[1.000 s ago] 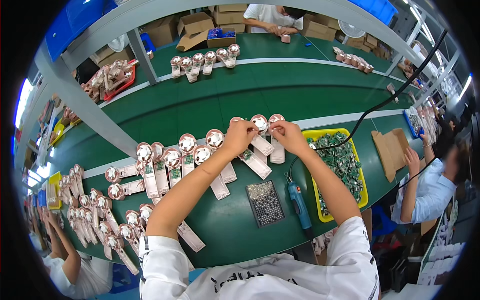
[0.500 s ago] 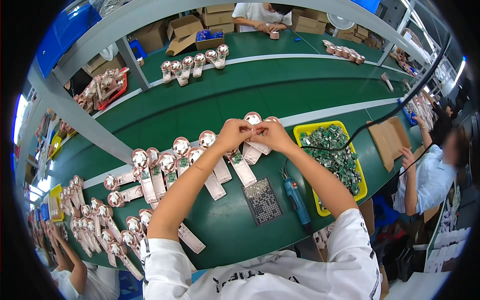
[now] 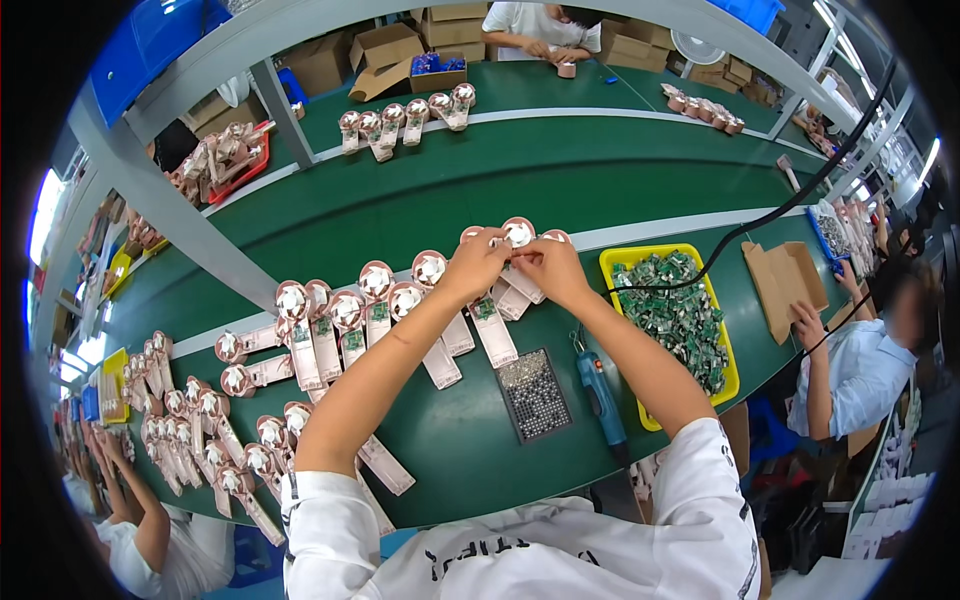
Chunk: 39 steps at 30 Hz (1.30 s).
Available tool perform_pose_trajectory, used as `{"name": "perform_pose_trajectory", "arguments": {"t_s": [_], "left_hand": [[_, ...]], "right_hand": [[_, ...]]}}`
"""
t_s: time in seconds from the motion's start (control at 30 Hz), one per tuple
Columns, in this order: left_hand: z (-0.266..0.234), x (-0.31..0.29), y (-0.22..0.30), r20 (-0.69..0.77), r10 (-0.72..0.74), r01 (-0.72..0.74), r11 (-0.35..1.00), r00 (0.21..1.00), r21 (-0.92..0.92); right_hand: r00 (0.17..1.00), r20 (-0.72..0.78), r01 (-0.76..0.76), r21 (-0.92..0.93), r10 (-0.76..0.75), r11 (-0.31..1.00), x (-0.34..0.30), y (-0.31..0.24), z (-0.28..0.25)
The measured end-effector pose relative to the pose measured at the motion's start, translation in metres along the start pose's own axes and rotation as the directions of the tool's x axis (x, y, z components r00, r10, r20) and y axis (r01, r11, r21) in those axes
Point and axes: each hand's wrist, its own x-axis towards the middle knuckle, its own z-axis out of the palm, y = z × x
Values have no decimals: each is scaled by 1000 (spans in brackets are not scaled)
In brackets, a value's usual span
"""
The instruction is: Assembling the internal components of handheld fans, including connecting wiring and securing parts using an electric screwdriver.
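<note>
Both my arms reach over the green bench to a row of pink fan-shaped housings with white bladed wheels. My left hand (image 3: 479,268) is closed, its fingertips against the housing (image 3: 518,232) at the row's far right end. Close beside it, my right hand (image 3: 556,270) pinches just below that wheel, fingertips almost meeting the left ones. Whatever they pinch is too small or hidden to make out. Under the hands, pale handles stick out toward me, one with a small green circuit board (image 3: 485,308).
A black tray of small metal pieces (image 3: 533,395) lies near a blue electric screwdriver (image 3: 597,395). Right of these stands a yellow bin (image 3: 735,375) of green circuit boards. More housings (image 3: 270,430) lie at left. A black cable (image 3: 770,215) crosses the right side. Co-workers sit around the benches.
The whole view has shifted slightly. My hands stay at the same housing, the left fingers now further over its wheel. The co-worker at right has lowered a hand from the blue tray.
</note>
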Motion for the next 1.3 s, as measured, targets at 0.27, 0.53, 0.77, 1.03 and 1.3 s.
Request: {"name": "perform_pose_trajectory", "arguments": {"t_s": [0.27,0.53,0.77,1.03,1.3], "left_hand": [[7,-10,9,-41,-104,103,994,994,-25],[-9,-61,35,-304,62,-138,962,951,-236],[-2,-232,84,-231,-15,-98,878,973,-468],[43,-283,46,-397,-145,73,979,906,-190],[48,-279,11,-523,-9,111,980,852,164]], "right_hand": [[998,-9,58,-77,-59,995,-4,-5,3],[981,-60,177,-129,-185,976,-4,-5,-2],[991,-82,98,-112,-107,989,7,-4,-17],[972,-144,152,-223,-187,963,70,12,-35],[926,-339,95,-211,-165,973,208,95,-27]]}}
